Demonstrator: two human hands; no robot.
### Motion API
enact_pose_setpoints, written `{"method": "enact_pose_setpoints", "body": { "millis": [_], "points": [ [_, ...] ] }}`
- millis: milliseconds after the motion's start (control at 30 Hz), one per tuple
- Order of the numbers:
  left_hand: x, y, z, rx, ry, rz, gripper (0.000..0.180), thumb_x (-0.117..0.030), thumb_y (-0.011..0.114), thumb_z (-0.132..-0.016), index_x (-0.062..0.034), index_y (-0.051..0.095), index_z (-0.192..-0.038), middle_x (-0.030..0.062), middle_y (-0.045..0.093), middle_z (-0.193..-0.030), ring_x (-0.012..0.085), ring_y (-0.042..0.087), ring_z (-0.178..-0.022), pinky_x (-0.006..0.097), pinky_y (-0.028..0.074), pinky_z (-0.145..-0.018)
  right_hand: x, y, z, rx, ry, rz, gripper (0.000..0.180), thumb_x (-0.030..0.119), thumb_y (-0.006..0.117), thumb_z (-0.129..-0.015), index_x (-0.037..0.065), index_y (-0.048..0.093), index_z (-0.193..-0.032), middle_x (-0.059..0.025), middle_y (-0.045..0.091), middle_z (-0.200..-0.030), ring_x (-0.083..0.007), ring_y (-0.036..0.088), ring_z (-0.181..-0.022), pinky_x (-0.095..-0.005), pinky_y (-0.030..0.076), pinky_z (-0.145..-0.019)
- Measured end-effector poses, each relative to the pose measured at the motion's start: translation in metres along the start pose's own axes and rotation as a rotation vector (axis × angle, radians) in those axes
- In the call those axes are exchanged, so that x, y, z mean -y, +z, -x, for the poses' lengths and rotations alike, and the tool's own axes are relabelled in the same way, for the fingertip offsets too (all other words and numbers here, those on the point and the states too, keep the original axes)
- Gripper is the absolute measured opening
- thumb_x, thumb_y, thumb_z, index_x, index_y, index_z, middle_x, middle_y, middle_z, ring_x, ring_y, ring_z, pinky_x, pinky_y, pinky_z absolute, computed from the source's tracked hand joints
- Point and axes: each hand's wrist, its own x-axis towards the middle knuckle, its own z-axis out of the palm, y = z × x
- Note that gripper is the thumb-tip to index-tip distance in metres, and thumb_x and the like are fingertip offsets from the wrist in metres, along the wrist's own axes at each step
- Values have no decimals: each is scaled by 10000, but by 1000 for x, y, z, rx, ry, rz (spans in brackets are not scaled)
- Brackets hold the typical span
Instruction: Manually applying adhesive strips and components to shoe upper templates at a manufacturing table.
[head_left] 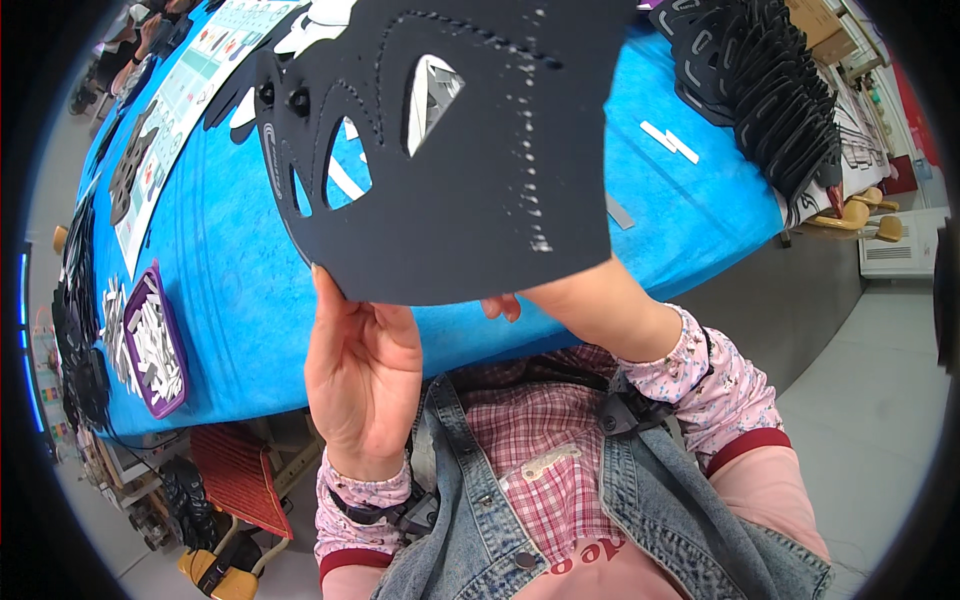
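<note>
A large black stitched panel (455,230) with cut-out openings and rows of stitch holes is raised close in front of me, above the table. My left hand (365,365), palm showing, grips its lower left corner; the fingertips go behind the sheet. My right hand (502,307) is mostly hidden behind the panel. Only a few of its fingertips peep out below the bottom edge, and its wrist shows at the lower right. Whether those fingers grip the panel, I cannot tell.
A blue-covered table (240,330) lies beneath. On the left stands a purple basket (180,375) of white and grey strips. Black cut pieces (765,95) are stacked far right, near loose white strips (670,142). A printed sheet (195,110) lies far left. Another person (125,60) is beyond.
</note>
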Motion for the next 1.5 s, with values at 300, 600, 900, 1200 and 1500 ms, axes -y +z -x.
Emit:
{"method": "enact_pose_setpoints", "body": {
  "millis": [300,600,900,1200,1500],
  "points": [
    [-3,1,1,5,13,-46,210,-104,441,-969,34,552,-1083,179,549,-1167,240,539,-1089,316,510,-936,2,-4,2,32,38,171,213,238,687,-838,35,619,-843,-3,598,-728,-60,533,-568,-193,417,-497],
    [0,2,0,-22,19,11,206,-85,453,-961,56,542,-1081,182,537,-1159,237,527,-1079,304,516,-924,-14,-6,-2,-87,-411,564,276,221,765,-747,25,628,-885,-40,610,-778,-96,541,-646,-239,443,-541],
    [1,2,0,-40,4,15,212,-86,452,-961,65,543,-1081,180,544,-1150,237,532,-1062,295,514,-925,2,-5,11,135,193,-44,355,155,656,-846,41,587,-1175,-27,609,-1015,-54,556,-740,-191,447,-521],
    [3,2,1,-36,-7,1,223,-107,436,-972,53,557,-1071,171,563,-1137,237,532,-1079,304,515,-922,-9,-10,3,-104,-453,417,340,86,681,-808,81,602,-1138,-30,607,-1006,-83,577,-778,-193,462,-531],
    [5,0,3,-56,-24,-17,242,-125,433,-977,51,545,-1101,169,561,-1127,231,539,-1055,310,523,-907,-17,-2,-6,-207,-594,466,84,92,700,-787,51,671,-854,-32,617,-766,-99,591,-645,-220,455,-510]
  ]
}}
